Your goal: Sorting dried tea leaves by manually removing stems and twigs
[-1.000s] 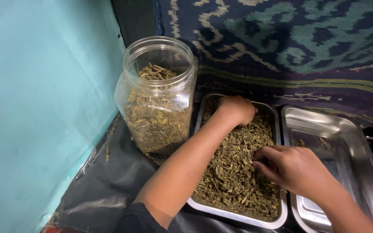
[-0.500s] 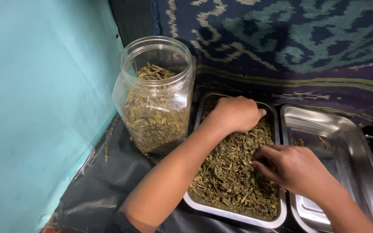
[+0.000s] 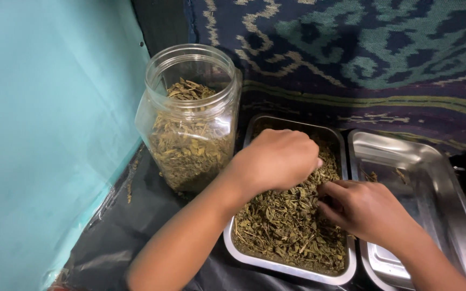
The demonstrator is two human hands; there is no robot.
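Note:
A steel tray [image 3: 342, 146] holds a heap of dried green leaves [image 3: 276, 226]. My left hand [image 3: 276, 159] hovers over the tray's middle with its fingers closed around a clump of those leaves. My right hand [image 3: 365, 207] rests in the heap at the tray's right side, fingers curled and pinching at the leaves. An open clear plastic jar [image 3: 190, 116], about two thirds full of the same dried leaves, stands just left of the tray.
A second steel tray [image 3: 422, 156] with only a few leaf bits lies to the right. A teal wall [image 3: 44, 124] closes the left side, a patterned dark cloth [image 3: 351, 48] hangs behind. Black plastic sheet [image 3: 114, 226] covers the surface.
My left hand has pulled back from the tray's far end toward the middle and risen, closing on a clump of leaves. My right hand has hardly moved.

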